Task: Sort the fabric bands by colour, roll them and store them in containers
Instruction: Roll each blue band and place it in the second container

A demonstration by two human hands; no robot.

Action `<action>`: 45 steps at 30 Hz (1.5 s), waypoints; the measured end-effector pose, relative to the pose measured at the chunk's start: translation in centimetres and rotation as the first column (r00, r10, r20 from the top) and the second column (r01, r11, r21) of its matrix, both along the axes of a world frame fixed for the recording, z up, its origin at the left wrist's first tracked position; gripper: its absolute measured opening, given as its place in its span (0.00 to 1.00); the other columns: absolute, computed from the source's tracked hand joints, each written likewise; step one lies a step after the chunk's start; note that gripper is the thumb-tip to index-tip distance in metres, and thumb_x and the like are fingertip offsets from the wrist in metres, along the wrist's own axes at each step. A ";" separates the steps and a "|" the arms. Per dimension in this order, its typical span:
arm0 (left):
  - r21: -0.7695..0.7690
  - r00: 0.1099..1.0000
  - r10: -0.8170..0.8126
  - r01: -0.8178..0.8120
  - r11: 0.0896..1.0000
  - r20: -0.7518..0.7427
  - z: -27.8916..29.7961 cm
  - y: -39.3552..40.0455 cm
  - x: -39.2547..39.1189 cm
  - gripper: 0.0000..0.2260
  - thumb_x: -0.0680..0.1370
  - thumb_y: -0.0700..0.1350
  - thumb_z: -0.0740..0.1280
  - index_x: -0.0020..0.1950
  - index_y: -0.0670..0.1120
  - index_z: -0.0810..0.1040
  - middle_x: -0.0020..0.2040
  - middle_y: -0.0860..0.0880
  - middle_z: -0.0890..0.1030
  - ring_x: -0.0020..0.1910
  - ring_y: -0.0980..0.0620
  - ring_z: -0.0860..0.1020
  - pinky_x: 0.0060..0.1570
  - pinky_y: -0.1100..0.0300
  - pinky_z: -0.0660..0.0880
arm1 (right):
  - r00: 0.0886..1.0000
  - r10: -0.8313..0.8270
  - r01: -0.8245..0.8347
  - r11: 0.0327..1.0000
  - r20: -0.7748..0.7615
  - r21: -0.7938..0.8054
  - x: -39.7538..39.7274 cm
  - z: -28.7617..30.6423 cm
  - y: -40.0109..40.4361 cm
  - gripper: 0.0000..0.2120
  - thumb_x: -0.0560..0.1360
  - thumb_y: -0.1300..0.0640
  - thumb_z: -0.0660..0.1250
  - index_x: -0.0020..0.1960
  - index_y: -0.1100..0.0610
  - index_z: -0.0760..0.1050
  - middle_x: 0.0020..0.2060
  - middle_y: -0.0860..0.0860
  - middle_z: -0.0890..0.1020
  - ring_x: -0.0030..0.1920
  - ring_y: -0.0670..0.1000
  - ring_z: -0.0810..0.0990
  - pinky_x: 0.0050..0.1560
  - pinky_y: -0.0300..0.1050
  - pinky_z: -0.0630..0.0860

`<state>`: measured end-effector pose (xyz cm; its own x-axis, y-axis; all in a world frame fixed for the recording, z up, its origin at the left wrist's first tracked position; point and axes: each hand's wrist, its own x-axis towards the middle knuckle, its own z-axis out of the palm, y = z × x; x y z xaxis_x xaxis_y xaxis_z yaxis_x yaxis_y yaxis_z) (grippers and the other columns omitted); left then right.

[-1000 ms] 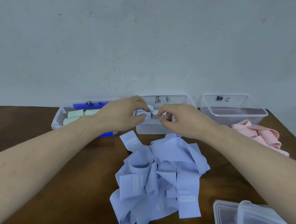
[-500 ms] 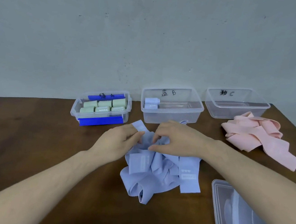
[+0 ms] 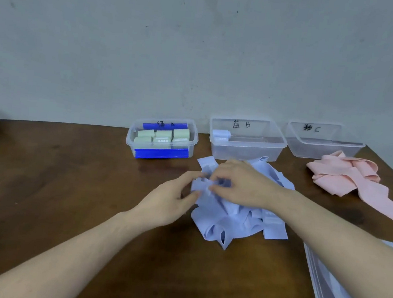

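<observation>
A loose pile of light blue fabric bands (image 3: 232,214) lies on the brown table in front of the middle container. My left hand (image 3: 171,201) and my right hand (image 3: 240,186) meet at the pile's upper left and both pinch one blue band end there. Container A (image 3: 193,134) at the left holds several rolled green bands (image 3: 162,136). Container B (image 3: 280,145) in the middle holds one rolled blue band (image 3: 221,135) in its left corner. Container C (image 3: 356,149) at the right holds nothing. A heap of pink bands (image 3: 353,179) lies in front of it.
Clear plastic lids (image 3: 335,296) are stacked at the table's near right edge, under my right forearm. The grey wall stands directly behind the containers. The table's right edge runs past the pink heap.
My hands came back from container B, where a rolled blue band now lies, down to the blue pile, and have taken hold of another band end.
</observation>
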<state>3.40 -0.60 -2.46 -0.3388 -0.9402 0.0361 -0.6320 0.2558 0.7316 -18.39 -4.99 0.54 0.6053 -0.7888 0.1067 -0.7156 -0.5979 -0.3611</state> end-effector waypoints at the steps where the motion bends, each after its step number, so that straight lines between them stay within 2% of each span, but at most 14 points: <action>1: 0.007 0.999 0.003 -0.002 1.000 -0.043 0.2 0.5 0.6 0.17 0.82 0.51 0.62 0.69 0.66 0.65 0.42 0.56 0.81 0.38 0.50 0.80 0.39 0.53 0.78 | 0.999 -0.025 0.025 1.000 0.033 -0.014 0.5 0.3 0.3 0.05 0.77 0.48 0.68 0.46 0.48 0.81 0.42 0.44 0.80 0.50 0.47 0.73 0.58 0.50 0.70; 4: 0.059 0.980 0.028 -0.016 0.998 -0.198 0.8 1.9 2.5 0.19 0.82 0.49 0.63 0.70 0.64 0.64 0.48 0.63 0.79 0.38 0.51 0.81 0.32 0.62 0.75 | 0.994 -0.064 0.067 0.997 0.090 -0.039 2.5 1.3 1.4 0.04 0.77 0.51 0.69 0.46 0.50 0.80 0.45 0.41 0.81 0.52 0.44 0.74 0.59 0.48 0.71; 7: 0.100 0.960 0.054 -0.027 0.995 -0.274 1.3 2.8 4.8 0.15 0.82 0.46 0.64 0.67 0.59 0.70 0.53 0.61 0.80 0.37 0.53 0.81 0.33 0.59 0.76 | 0.957 -0.150 0.112 0.980 0.248 0.163 4.8 2.6 3.1 0.04 0.78 0.53 0.70 0.47 0.52 0.81 0.44 0.40 0.82 0.47 0.36 0.77 0.52 0.38 0.72; 11: 0.121 0.908 0.124 -0.081 0.989 -0.400 1.5 4.5 7.9 0.10 0.81 0.46 0.65 0.62 0.57 0.77 0.38 0.64 0.80 0.31 0.60 0.75 0.34 0.64 0.73 | 0.907 -0.249 0.155 0.947 0.340 0.281 7.9 3.1 4.8 0.04 0.75 0.52 0.74 0.45 0.52 0.82 0.40 0.52 0.82 0.40 0.46 0.76 0.50 0.48 0.75; 13: 0.155 0.874 0.179 -0.120 0.981 -0.452 1.1 5.2 9.4 0.09 0.81 0.47 0.67 0.59 0.58 0.80 0.33 0.63 0.78 0.30 0.62 0.73 0.35 0.67 0.72 | 0.893 -0.296 0.185 0.928 0.339 0.324 9.3 3.0 5.6 0.07 0.73 0.50 0.76 0.45 0.52 0.82 0.35 0.50 0.78 0.38 0.46 0.73 0.46 0.46 0.72; 16: 0.219 0.834 0.232 -0.138 0.966 -0.500 0.6 6.3 11.2 0.08 0.81 0.49 0.67 0.58 0.59 0.82 0.38 0.62 0.80 0.34 0.63 0.74 0.36 0.67 0.72 | 0.889 -0.334 0.217 0.909 0.312 0.355 11.0 3.0 7.2 0.12 0.71 0.46 0.76 0.43 0.54 0.80 0.33 0.47 0.76 0.35 0.46 0.72 0.42 0.41 0.69; 22: 0.384 0.695 0.345 -0.107 0.917 -0.631 0.8 7.6 13.4 0.07 0.79 0.51 0.69 0.54 0.55 0.85 0.49 0.55 0.83 0.45 0.56 0.78 0.45 0.58 0.75 | 0.828 -0.463 0.309 0.847 0.316 0.432 12.9 2.2 8.6 0.16 0.75 0.44 0.72 0.44 0.57 0.77 0.30 0.45 0.75 0.33 0.44 0.71 0.39 0.33 0.69; 26: 0.462 0.659 0.384 -0.061 0.885 -0.647 1.1 7.8 14.1 0.08 0.82 0.49 0.66 0.57 0.51 0.82 0.52 0.53 0.84 0.45 0.54 0.79 0.44 0.58 0.74 | 0.805 -0.518 0.398 0.834 0.291 0.382 12.9 1.5 8.4 0.13 0.78 0.48 0.69 0.43 0.57 0.76 0.28 0.46 0.73 0.27 0.42 0.67 0.31 0.28 0.65; 30: 0.430 0.662 0.376 -0.089 0.898 -0.648 1.4 7.6 14.7 0.08 0.83 0.48 0.64 0.56 0.50 0.81 0.46 0.49 0.83 0.41 0.53 0.76 0.45 0.57 0.73 | 0.816 -0.554 0.488 0.813 0.164 0.319 12.3 0.7 7.5 0.14 0.81 0.52 0.65 0.43 0.61 0.78 0.30 0.49 0.78 0.31 0.47 0.73 0.39 0.40 0.71; 32: 0.385 0.658 0.368 -0.127 0.914 -0.657 1.7 7.4 14.8 0.08 0.83 0.48 0.63 0.54 0.49 0.81 0.44 0.49 0.81 0.42 0.53 0.74 0.45 0.57 0.71 | 0.796 -0.594 0.547 0.787 0.116 0.285 11.4 0.3 6.7 0.12 0.81 0.53 0.64 0.42 0.58 0.78 0.30 0.47 0.78 0.32 0.49 0.75 0.38 0.41 0.72; 35: 0.352 0.680 0.366 -0.167 0.921 -0.635 2.2 7.1 14.7 0.08 0.83 0.48 0.63 0.55 0.49 0.81 0.49 0.49 0.83 0.47 0.53 0.78 0.50 0.57 0.74 | 0.792 -0.611 0.606 0.783 -0.009 0.140 9.5 -0.4 5.4 0.13 0.80 0.55 0.64 0.39 0.58 0.76 0.31 0.50 0.77 0.36 0.52 0.73 0.33 0.42 0.65; 38: 0.376 0.631 0.383 -0.153 0.914 -0.674 2.8 6.6 14.6 0.08 0.83 0.47 0.62 0.57 0.47 0.80 0.53 0.47 0.84 0.53 0.51 0.83 0.53 0.57 0.79 | 0.750 -0.652 0.662 0.738 -0.113 0.131 7.5 -1.1 4.5 0.11 0.78 0.54 0.67 0.42 0.60 0.79 0.40 0.56 0.82 0.38 0.51 0.73 0.34 0.42 0.66; 41: 0.420 0.581 0.400 -0.108 0.901 -0.709 3.4 6.2 14.5 0.08 0.84 0.46 0.61 0.59 0.47 0.78 0.54 0.47 0.84 0.53 0.50 0.84 0.52 0.53 0.80 | 0.718 -0.658 0.691 0.711 -0.224 0.127 6.8 -1.5 4.3 0.12 0.75 0.51 0.70 0.40 0.59 0.73 0.36 0.55 0.78 0.37 0.52 0.73 0.35 0.44 0.67; 45: 0.429 0.584 0.412 -0.118 0.895 -0.699 4.2 5.4 13.8 0.08 0.84 0.47 0.61 0.60 0.48 0.77 0.55 0.47 0.84 0.53 0.49 0.84 0.56 0.47 0.80 | 0.726 -0.677 0.687 0.717 -0.121 0.114 8.2 -1.6 4.4 0.16 0.75 0.47 0.71 0.48 0.55 0.67 0.36 0.49 0.74 0.37 0.50 0.73 0.35 0.44 0.66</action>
<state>17.22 4.81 1.69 -0.0577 -0.9876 -0.1462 0.1879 -0.1546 0.9700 -10.20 -0.63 -1.10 -0.1016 -0.9931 -0.0580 -0.9340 0.1153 -0.3380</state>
